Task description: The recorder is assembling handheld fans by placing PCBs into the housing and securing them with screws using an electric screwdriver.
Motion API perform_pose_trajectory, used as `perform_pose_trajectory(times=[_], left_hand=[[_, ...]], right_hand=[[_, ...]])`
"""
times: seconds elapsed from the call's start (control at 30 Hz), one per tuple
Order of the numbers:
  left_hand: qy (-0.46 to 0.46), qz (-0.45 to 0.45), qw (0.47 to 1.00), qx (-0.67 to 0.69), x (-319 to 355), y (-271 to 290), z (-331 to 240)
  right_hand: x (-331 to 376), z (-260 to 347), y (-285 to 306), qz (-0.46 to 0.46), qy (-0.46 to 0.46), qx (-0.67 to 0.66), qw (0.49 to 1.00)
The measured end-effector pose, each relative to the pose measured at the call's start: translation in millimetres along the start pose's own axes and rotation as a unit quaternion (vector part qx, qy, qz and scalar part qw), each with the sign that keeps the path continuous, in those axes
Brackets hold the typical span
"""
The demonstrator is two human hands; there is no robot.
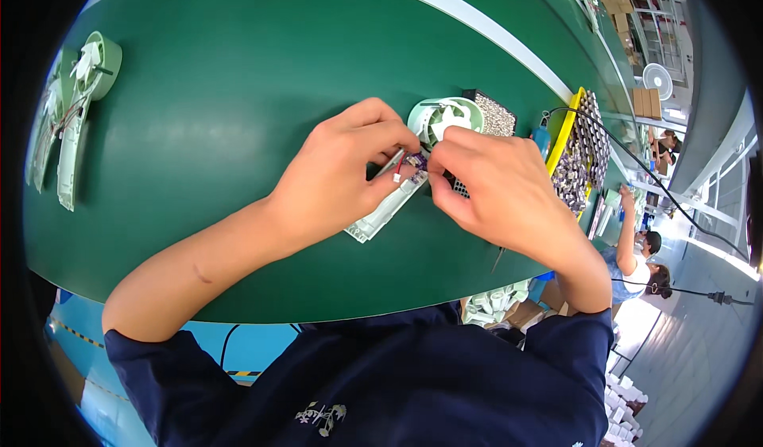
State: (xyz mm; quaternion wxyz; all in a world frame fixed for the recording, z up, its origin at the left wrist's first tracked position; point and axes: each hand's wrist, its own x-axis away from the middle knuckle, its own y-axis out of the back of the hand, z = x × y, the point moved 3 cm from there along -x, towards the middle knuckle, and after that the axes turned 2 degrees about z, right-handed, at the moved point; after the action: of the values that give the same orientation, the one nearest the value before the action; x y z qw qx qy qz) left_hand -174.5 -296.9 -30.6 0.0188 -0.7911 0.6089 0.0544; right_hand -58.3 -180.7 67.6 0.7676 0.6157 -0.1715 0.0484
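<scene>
A light green handheld fan housing (380, 218) lies slantwise on the table under my two hands. Its round head (474, 107), with white blades inside, points away from me. Over the handle is a small purple circuit board (416, 161). A red wire with a white connector (396, 178) hangs beside it. My left hand (338, 173) is closed, thumb and forefinger pinching the board from its left. Closed as well, my right hand (505, 185) has its fingertips pressed together at the board's right end; what they pinch is hidden.
Two more open fan housings (78, 125) lie at the far left. Beyond my right hand are a black box of small metal parts (494, 113), a blue corded tool (541, 139) and a yellow-rimmed tray (566, 125) of small parts. Co-workers (636, 264) are at the right.
</scene>
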Motion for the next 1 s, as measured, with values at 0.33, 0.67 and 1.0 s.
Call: perform_pose_trajectory(times=[0.33,0.67,1.0], left_hand=[[-0.03,-0.02,0.999,-0.016,1,-1,6],[-0.022,-0.023,0.999,-0.017,-1,0,7],[0.014,-0.01,1.0,-0.016,-1,0,3]], right_hand=[[-17,21,8,0.119,0.048,0.098,0.987],[-16,48,-3,0.186,0.015,0.235,0.954],[-7,33,-7,0.125,-0.007,0.199,0.972]])
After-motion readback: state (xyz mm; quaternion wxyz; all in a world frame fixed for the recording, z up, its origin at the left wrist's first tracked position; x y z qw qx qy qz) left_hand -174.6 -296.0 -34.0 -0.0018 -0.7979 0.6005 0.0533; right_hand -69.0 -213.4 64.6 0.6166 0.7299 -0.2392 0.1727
